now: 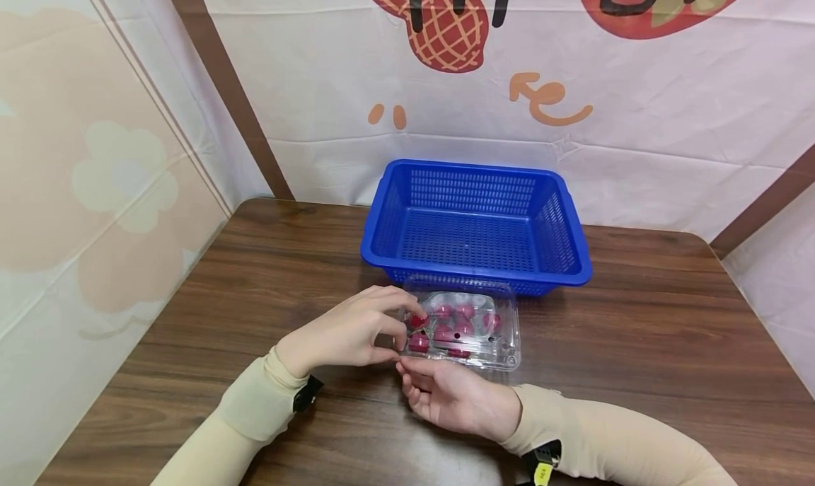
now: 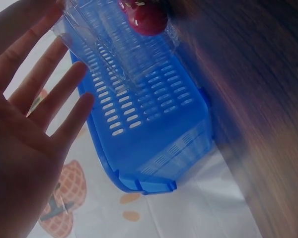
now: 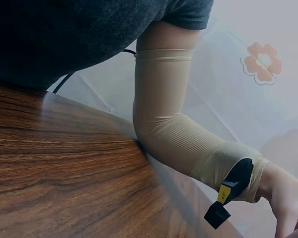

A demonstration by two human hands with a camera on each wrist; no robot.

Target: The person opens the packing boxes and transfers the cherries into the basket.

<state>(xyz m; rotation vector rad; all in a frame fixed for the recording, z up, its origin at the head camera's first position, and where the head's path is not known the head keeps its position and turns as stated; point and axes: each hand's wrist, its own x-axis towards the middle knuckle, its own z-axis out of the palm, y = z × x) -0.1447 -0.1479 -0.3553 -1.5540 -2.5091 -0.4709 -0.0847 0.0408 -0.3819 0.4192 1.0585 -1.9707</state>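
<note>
A clear plastic clamshell box of red round fruits lies in front of the blue basket. My left hand grips its left end, fingertips over the lid and thumb low at the near corner. Meeting that thumb, my right hand pinches at the same near left corner, palm turned up and its other fingers curled. In the left wrist view the left hand has several fingers spread beside the clear plastic, with a red fruit behind it. The right wrist view shows the left forearm, not the right hand's fingers.
A blue plastic basket with slotted walls and nothing in it stands at the back of the wooden table, right behind the box. A printed white cloth hangs behind the table and along the left side.
</note>
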